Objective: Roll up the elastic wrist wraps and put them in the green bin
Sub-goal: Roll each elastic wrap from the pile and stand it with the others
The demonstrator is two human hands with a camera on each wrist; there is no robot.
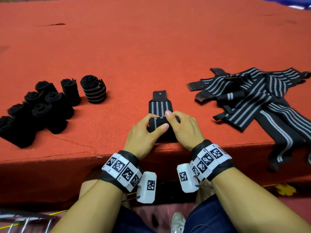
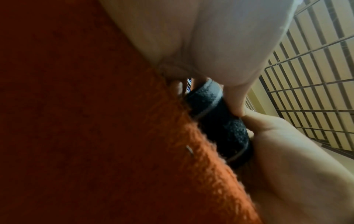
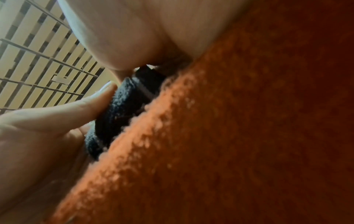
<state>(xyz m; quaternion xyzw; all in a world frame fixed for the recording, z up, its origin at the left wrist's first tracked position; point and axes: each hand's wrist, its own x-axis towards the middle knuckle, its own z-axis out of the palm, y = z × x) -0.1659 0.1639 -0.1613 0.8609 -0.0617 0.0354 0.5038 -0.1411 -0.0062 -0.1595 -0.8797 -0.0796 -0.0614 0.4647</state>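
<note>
A black wrist wrap with grey stripes [image 1: 159, 107] lies on the red felt table [image 1: 151, 47] near its front edge, partly rolled at the near end. My left hand [image 1: 148, 130] and right hand [image 1: 180, 126] both grip the rolled part [image 1: 155, 123], thumbs on top and fingers curled round it. The unrolled tail with its dark tab [image 1: 159, 94] points away from me. In the left wrist view the roll [image 2: 218, 121] sits between palm and felt; in the right wrist view a thumb presses the roll [image 3: 122, 112]. No green bin is in view.
Several rolled black wraps [image 1: 42, 108] stand at the left, one striped roll [image 1: 93, 89] nearest the middle. A pile of unrolled striped wraps [image 1: 252, 101] lies at the right, some hanging over the table's front edge [image 1: 276, 157]. A wire grid [image 2: 310, 84] shows behind.
</note>
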